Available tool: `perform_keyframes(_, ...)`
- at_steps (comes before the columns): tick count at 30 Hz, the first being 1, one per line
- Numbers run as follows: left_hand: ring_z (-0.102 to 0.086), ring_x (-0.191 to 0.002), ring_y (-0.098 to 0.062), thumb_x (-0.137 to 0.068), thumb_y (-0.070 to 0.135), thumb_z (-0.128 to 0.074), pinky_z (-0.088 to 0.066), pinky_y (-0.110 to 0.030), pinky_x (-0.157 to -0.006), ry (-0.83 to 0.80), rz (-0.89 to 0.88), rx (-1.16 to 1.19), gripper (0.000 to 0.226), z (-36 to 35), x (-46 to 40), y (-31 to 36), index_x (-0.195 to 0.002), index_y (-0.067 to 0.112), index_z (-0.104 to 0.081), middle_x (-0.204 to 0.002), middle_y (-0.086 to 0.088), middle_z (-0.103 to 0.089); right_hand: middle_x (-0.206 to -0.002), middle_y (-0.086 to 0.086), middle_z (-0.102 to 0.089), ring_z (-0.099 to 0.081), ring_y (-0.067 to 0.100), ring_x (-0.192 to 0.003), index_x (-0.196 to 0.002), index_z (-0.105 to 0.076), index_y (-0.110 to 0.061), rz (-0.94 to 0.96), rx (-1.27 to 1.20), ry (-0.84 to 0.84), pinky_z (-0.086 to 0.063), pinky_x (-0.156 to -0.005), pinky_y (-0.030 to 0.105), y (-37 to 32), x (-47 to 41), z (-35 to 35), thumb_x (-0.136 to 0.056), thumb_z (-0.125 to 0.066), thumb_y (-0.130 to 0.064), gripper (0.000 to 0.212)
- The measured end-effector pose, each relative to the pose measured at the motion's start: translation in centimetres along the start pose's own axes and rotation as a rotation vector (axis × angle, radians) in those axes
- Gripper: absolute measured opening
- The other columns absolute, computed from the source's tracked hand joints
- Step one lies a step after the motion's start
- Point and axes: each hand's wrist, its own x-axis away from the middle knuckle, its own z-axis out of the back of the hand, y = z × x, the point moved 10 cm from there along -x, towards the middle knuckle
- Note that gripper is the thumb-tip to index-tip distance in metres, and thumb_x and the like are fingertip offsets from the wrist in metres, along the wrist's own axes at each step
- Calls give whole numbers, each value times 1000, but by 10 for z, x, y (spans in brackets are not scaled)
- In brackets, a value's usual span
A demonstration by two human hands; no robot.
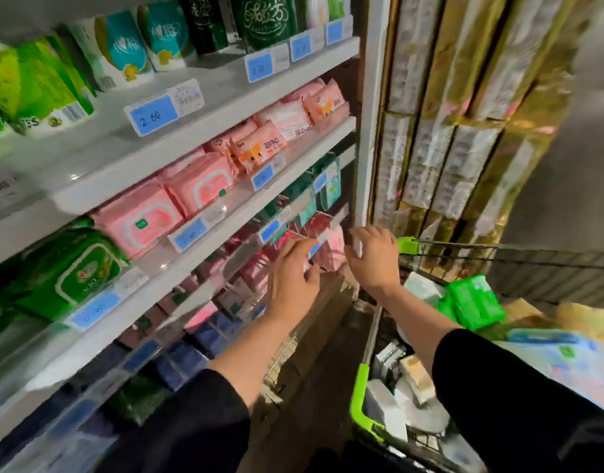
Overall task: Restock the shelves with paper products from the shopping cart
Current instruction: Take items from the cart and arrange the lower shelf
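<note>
A blue paper price tag (pixel 153 115) on the upper white shelf edge reads "2 60". Farther right, another blue price tag (pixel 259 67) reads "3 00". Other tags and package print are too blurred to read.

White shelves (pixel 177 145): green packs (pixel 34 83) on upper tier, pink wipe packs (pixel 140 223) on the tier below, blue price tags (pixel 153 116) on edges

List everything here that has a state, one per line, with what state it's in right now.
left hand: fingers spread, reaching at the small pink packs, holding nothing visible
right hand: pinching a small pale pack near the shelf post
shopping cart: loaded, beside the shelves
green pack: lying in the cart
pink wipes: stocked on the shelf
</note>
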Motion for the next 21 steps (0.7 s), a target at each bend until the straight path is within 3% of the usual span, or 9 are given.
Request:
perform_keyframes(2, -64, -101, -18, -80, 1, -60, -50, -34, -91, -111, -55, 108, 38, -35, 22, 21, -116, 12, -64, -116, -2, -60, -101, 12, -67, -57, 36, -103, -101, -71, -12, -108, 41, 25, -41, -92, 45, 35, 37, 16, -77, -47, -32, 40)
perform_keyframes(6, -63, -98, -10, -83, 2, -64, -49, -28, -87, -315, -86, 238, 40, -95, 67, 54, -120, 15, -62, -115, -1, -62, -107, 13, -67, -57, 36, -106, -106, -70, -9, -323, 145, 19, -41, -90, 43, 105, 116, 45, -78, -63, -20, 31)
perform_keyframes(13, -61, -108, -20, -86, 11, -67, -52, -41, -90, -689, 15, 265, 47, -183, 143, 87, -131, 14, -54, -126, -6, -53, -109, 24, -66, -58, 42, -105, -108, -68, -1, -642, 192, 0, -43, -87, 43, 204, 234, 105, -76, -69, -13, 35)
perform_keyframes(16, -60, -110, -21, -84, 15, -70, -51, -41, -92, -750, 36, 237, 52, -203, 161, 91, -132, 15, -52, -127, -6, -52, -99, 23, -67, -61, 40, -98, -96, -67, -4, -717, 265, -22, -45, -76, 40, 239, 257, 123, -72, -68, -12, 25)
perform_keyframes(19, -60, -110, -20, -85, 13, -69, -49, -40, -94, -775, 67, 185, 54, -219, 165, 93, -135, 11, -48, -130, -8, -50, -118, 25, -60, -55, 42, -111, -115, -62, 1, -790, 262, -9, -48, -89, 44, 278, 264, 134, -77, -75, -24, 47)
perform_keyframes(21, -59, -112, -21, -86, 12, -68, -49, -41, -95, -794, 123, 177, 56, -235, 166, 93, -137, 10, -46, -133, -9, -49, -120, 25, -56, -53, 43, -112, -122, -55, 0, -872, 217, -24, -48, -91, 46, 308, 268, 135, -74, -79, -28, 60)
